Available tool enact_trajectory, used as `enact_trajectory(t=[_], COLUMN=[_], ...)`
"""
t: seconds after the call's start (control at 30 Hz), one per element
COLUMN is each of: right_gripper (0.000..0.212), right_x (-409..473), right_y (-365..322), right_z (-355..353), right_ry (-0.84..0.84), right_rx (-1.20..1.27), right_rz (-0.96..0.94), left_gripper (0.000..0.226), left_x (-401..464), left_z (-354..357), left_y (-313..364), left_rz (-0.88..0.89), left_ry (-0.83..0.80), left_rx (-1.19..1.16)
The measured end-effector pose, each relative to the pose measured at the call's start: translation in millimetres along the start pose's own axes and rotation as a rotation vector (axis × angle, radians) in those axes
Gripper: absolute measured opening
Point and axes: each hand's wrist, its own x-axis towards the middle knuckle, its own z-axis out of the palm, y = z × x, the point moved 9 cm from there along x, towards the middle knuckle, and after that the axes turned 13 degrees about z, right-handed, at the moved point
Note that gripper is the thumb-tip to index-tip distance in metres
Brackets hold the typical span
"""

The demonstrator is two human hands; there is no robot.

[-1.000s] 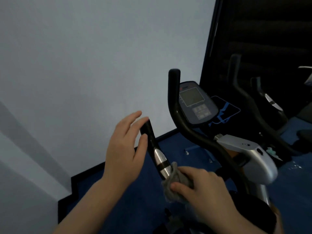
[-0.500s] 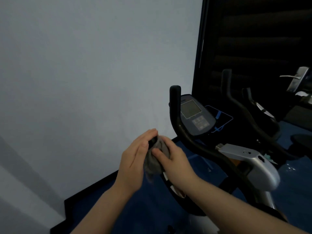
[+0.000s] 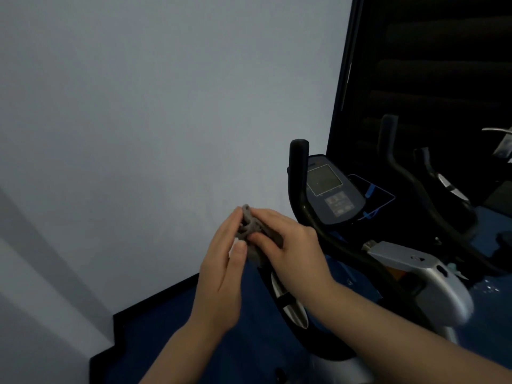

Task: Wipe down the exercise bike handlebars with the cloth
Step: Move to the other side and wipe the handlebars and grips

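Both hands meet at the top end of the left grip (image 3: 289, 306), with the cloth (image 3: 250, 234) bunched between them; the right hand (image 3: 291, 245) is curled around the grey cloth, fingers and thumb pinching it over the tip of the bar; the left hand (image 3: 224, 270) lies flat against the other side of the cloth, fingers straight and together, thumb pressed to the fabric, so it presses rather than grasps. The cloth hides the bar's end; below the right wrist the grip shows again, black with a silver sensor strip, running down and away toward the frame. To the right of the right hand rises the right grip (image 3: 299, 173), a black curved bar, upright at its tip and touched by neither hand; just beyond it, farther right, sits the console (image 3: 332, 189) with its grey screen and buttons. Below and right of the right forearm is the silver housing (image 3: 432, 275) of the bike. Left of the left hand stands a pale wall (image 3: 138, 120); under both forearms lies blue floor (image 3: 171, 328).
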Motion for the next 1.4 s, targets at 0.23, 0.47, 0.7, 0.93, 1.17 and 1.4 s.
enact_trajectory(t=[0.23, 0.47, 0.7, 0.93, 1.17, 1.4], right_gripper=[0.017, 0.027, 0.039, 0.03, 0.051, 0.041], right_x=[3.0, -23.6, -70.1, -81.0, -90.4, -105.5], right_y=[30.9, 43.7, 47.8, 60.1, 64.9, 68.0], right_z=[8.3, 20.0, 9.0, 6.9, 9.8, -3.4], right_ry=[-0.128, -0.188, -0.096, -0.243, -0.244, -0.514], right_rx=[0.036, -0.234, -0.546, -0.619, -0.635, -0.838], right_rz=[0.267, 0.315, 0.263, 0.363, 0.345, 0.208], left_gripper=[0.04, 0.034, 0.035, 0.037, 0.045, 0.055], left_x=[27.7, 31.2, 25.4, 25.0, 21.0, -23.3], left_z=[8.5, 24.1, 26.6, 31.1, 34.3, 53.9], left_y=[12.5, -3.4, -3.6, -7.2, -4.6, 6.9], left_rz=[0.146, 0.109, 0.185, 0.26, 0.23, 0.137], left_ry=[-0.138, -0.126, -0.105, -0.126, -0.093, -0.08], left_rx=[0.198, 0.139, 0.253, 0.305, 0.374, 0.483])
